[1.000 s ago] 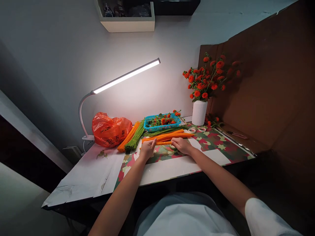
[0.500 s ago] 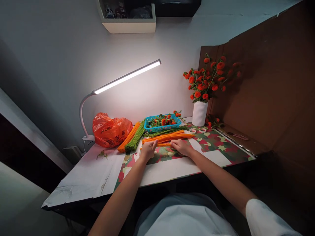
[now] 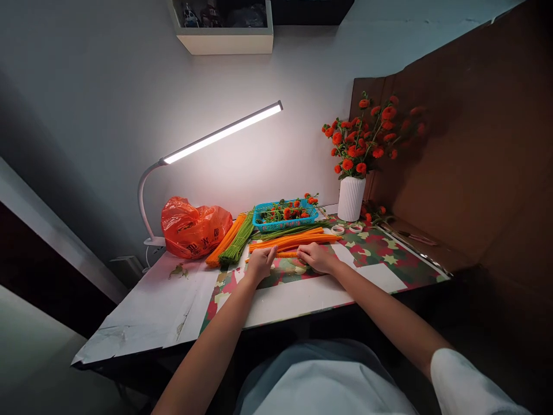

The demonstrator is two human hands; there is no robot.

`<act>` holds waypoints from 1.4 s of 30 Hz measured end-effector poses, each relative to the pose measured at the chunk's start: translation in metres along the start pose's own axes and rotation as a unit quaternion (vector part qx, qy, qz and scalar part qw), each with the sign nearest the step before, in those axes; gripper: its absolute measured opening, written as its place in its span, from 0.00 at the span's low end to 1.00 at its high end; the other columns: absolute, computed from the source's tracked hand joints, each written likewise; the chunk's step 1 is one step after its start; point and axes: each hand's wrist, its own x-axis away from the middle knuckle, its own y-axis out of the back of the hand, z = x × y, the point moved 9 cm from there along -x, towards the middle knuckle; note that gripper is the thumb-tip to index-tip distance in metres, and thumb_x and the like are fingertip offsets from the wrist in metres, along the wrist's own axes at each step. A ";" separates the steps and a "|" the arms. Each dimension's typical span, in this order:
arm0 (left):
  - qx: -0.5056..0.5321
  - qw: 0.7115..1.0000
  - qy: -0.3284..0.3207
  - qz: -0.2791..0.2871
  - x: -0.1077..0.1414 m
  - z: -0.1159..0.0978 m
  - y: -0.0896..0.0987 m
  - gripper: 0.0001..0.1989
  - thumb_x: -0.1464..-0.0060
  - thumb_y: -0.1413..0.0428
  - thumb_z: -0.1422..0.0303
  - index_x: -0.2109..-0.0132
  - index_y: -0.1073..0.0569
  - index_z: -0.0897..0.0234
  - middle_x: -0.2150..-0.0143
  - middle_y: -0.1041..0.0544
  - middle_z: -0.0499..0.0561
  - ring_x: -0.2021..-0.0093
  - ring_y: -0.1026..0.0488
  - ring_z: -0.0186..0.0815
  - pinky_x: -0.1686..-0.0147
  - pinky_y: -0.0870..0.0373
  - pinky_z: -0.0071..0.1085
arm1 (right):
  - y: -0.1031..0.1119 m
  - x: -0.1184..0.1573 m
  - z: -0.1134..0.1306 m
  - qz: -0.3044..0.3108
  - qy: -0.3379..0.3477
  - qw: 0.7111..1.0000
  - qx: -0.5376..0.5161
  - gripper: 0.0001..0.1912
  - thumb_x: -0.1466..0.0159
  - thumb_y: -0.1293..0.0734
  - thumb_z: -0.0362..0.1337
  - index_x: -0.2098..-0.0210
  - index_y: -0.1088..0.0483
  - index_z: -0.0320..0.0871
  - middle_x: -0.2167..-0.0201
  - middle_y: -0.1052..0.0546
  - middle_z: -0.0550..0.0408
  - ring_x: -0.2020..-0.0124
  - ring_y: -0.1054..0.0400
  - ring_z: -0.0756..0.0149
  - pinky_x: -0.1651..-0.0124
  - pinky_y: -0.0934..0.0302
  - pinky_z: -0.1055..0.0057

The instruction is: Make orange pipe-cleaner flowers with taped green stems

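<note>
Between my two hands runs a fuzzy orange pipe cleaner [image 3: 287,255], held level just above the table's front half. My left hand [image 3: 261,263] is closed on its left part, thumb on top. Closed on its right part is my right hand [image 3: 316,257], a short way off. Right behind them lies a bundle of orange pipe cleaners [image 3: 294,238]. Green stems [image 3: 294,230] lie behind that bundle. To the left, a green pipe cleaner bundle [image 3: 237,241] rests beside another orange bundle [image 3: 226,241].
A blue basket [image 3: 285,225] holds small orange flowers. At the back right stands a white ribbed vase [image 3: 351,199] with orange flowers [image 3: 356,151]; two tape rolls [image 3: 337,230] lie before it. An orange plastic bag [image 3: 194,227] sits under the desk lamp [image 3: 222,134]. Cardboard [image 3: 449,155] walls the right side.
My right hand has shifted very slightly left along the pipe cleaner, nearer my left hand. The left hand keeps its place; the camera view has tilted a little.
</note>
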 end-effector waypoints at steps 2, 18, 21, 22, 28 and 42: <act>0.003 1.000 -0.003 0.000 0.000 0.000 0.000 0.23 0.43 0.61 0.52 0.80 0.52 0.62 0.83 0.52 0.43 0.80 0.54 0.28 0.78 0.57 0.29 | 0.000 0.000 0.001 -0.002 -0.002 1.000 -0.008 0.15 0.35 0.44 0.40 0.77 0.39 0.42 0.80 0.34 0.59 0.78 0.44 0.71 0.72 0.52 0.73; -0.003 0.999 -0.033 0.017 0.003 -0.014 -0.003 0.25 0.42 0.59 0.54 0.82 0.43 0.63 0.83 0.48 0.44 0.80 0.51 0.28 0.77 0.53 0.28 | -0.019 -0.010 0.002 0.067 -0.021 0.997 -0.041 0.16 0.36 0.43 0.40 0.78 0.37 0.41 0.78 0.33 0.58 0.76 0.41 0.72 0.70 0.48 0.74; -0.006 0.999 -0.030 0.011 0.003 -0.013 -0.002 0.25 0.42 0.59 0.54 0.82 0.42 0.63 0.84 0.48 0.44 0.80 0.51 0.28 0.77 0.53 0.28 | -0.022 -0.014 0.002 0.084 -0.027 0.995 -0.050 0.15 0.37 0.43 0.41 0.77 0.37 0.41 0.78 0.33 0.59 0.77 0.42 0.72 0.72 0.50 0.74; -0.007 1.000 -0.029 0.008 0.003 -0.013 -0.001 0.25 0.42 0.59 0.54 0.82 0.43 0.63 0.84 0.48 0.44 0.81 0.51 0.28 0.77 0.54 0.28 | -0.023 -0.014 0.001 0.087 -0.030 0.994 -0.056 0.15 0.37 0.42 0.42 0.77 0.37 0.41 0.79 0.34 0.59 0.77 0.43 0.72 0.72 0.50 0.74; -0.012 0.999 -0.042 0.005 0.005 -0.020 0.001 0.26 0.41 0.59 0.55 0.83 0.41 0.64 0.84 0.47 0.44 0.81 0.50 0.28 0.78 0.53 0.28 | -0.029 -0.015 -0.001 0.111 -0.043 0.988 -0.100 0.15 0.37 0.42 0.43 0.77 0.38 0.41 0.79 0.35 0.60 0.78 0.45 0.74 0.73 0.50 0.75; 0.004 0.999 -0.054 -0.006 0.004 -0.020 0.000 0.27 0.41 0.59 0.54 0.83 0.41 0.63 0.85 0.48 0.44 0.81 0.51 0.28 0.78 0.53 0.28 | -0.026 -0.026 0.017 0.126 -0.051 0.990 -0.034 0.13 0.38 0.42 0.40 0.77 0.39 0.41 0.80 0.38 0.61 0.79 0.47 0.74 0.75 0.54 0.75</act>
